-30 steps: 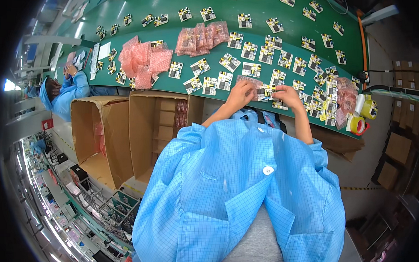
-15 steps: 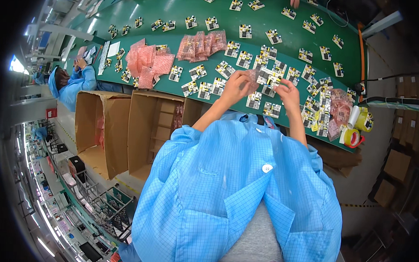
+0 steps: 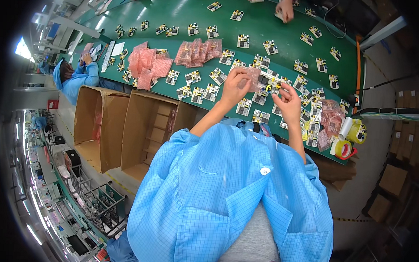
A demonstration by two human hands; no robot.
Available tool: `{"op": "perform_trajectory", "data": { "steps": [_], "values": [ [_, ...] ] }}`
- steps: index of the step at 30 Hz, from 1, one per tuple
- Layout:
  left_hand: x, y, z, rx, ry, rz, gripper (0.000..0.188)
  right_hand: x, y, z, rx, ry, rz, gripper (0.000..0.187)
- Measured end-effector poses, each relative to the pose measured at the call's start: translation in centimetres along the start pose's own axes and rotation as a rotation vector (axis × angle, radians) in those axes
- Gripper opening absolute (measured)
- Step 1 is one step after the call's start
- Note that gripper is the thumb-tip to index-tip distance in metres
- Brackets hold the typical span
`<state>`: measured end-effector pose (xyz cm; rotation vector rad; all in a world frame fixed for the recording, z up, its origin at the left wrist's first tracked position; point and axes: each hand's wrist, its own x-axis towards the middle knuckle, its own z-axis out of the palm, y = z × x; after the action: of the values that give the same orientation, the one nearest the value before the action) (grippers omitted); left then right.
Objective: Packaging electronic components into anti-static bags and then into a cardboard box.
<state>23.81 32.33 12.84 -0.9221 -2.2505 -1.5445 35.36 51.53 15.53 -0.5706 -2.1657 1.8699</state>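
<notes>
My left hand (image 3: 237, 87) pinches a small pink bubble-wrap bag (image 3: 253, 77) above the green bench. Against the bag's right side is a circuit board (image 3: 270, 82) with black, white and yellow parts; its left end meets the bag's mouth, and I cannot tell how much of it is inside. At the board's right end, my right hand (image 3: 288, 103) grips it between thumb and fingers. Many similar boards lie around both hands, among them a loose board (image 3: 243, 107) just below the bag.
Pink bubble-wrap bags lie in a pile (image 3: 148, 64) and a row (image 3: 198, 52) to the left. More crumpled bags (image 3: 332, 117) and tape rolls (image 3: 343, 148) sit at right. Open cardboard boxes (image 3: 112, 127) stand before the bench. Another person's hand (image 3: 285, 9) reaches in across the bench.
The board has come closer to the bag, its left end now at the bag's mouth. Across the bench, the other person's hands have reached further in, holding something.
</notes>
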Motion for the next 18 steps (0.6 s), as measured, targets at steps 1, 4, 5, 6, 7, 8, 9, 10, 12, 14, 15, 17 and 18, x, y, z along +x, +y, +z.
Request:
{"op": "perform_trajectory", "data": {
  "steps": [1, 4, 5, 6, 7, 8, 9, 10, 12, 14, 15, 17, 18],
  "values": [
    [-0.1, 0.0, 0.2, 0.002, 0.010, -0.016, 0.012, 0.0, -0.3, -0.8, -0.016, -0.038, 0.038, 0.050],
    [-0.3, 1.0, 0.9, 0.000, 0.004, -0.043, 0.012, 0.2, -1.8, -2.8, -0.071, -0.239, 0.095, 0.050],
    [-0.4, 1.4, 1.1, 0.001, -0.003, -0.053, 0.012, 0.1, -2.5, -3.1, -0.075, -0.236, 0.127, 0.051],
    [-0.5, 1.7, 1.3, -0.002, -0.012, -0.053, 0.012, 0.4, -2.3, -3.7, -0.055, -0.253, 0.146, 0.049],
    [-0.7, 2.0, 1.6, 0.009, -0.030, -0.030, 0.013, 0.7, -1.8, -4.1, -0.010, -0.233, 0.167, 0.049],
    [-0.8, 2.4, 1.7, 0.020, -0.047, -0.007, 0.013, 0.8, -1.4, -4.4, 0.035, -0.214, 0.188, 0.049],
    [-0.9, 2.8, 1.8, 0.020, -0.065, 0.009, 0.013, 0.6, -3.0, -4.4, 0.055, -0.186, 0.262, 0.049],
    [-1.0, 3.1, 2.0, 0.021, -0.069, 0.008, 0.013, 0.6, -2.6, -4.6, 0.058, -0.185, 0.265, 0.049],
    [-1.1, 3.7, 2.2, 0.016, -0.071, 0.025, 0.013, 0.7, -1.2, -4.7, 0.118, -0.155, 0.309, 0.050],
    [-1.1, 4.8, 2.4, 0.024, -0.086, 0.034, 0.015, 0.7, 0.3, -4.9, 0.121, -0.202, 0.332, 0.050],
    [-1.3, 5.2, 2.4, 0.030, -0.099, 0.041, 0.016, 0.7, 0.1, -4.6, 0.157, -0.212, 0.320, 0.049],
    [-1.5, 4.7, 2.2, 0.074, -0.119, 0.109, 0.017, 0.8, -0.5, -5.1, 0.150, -0.239, 0.387, 0.044],
    [-1.4, 4.7, 2.0, 0.108, -0.145, 0.184, 0.018, 0.9, -0.5, -5.1, 0.250, -0.221, 0.396, 0.042]
  ]
}}
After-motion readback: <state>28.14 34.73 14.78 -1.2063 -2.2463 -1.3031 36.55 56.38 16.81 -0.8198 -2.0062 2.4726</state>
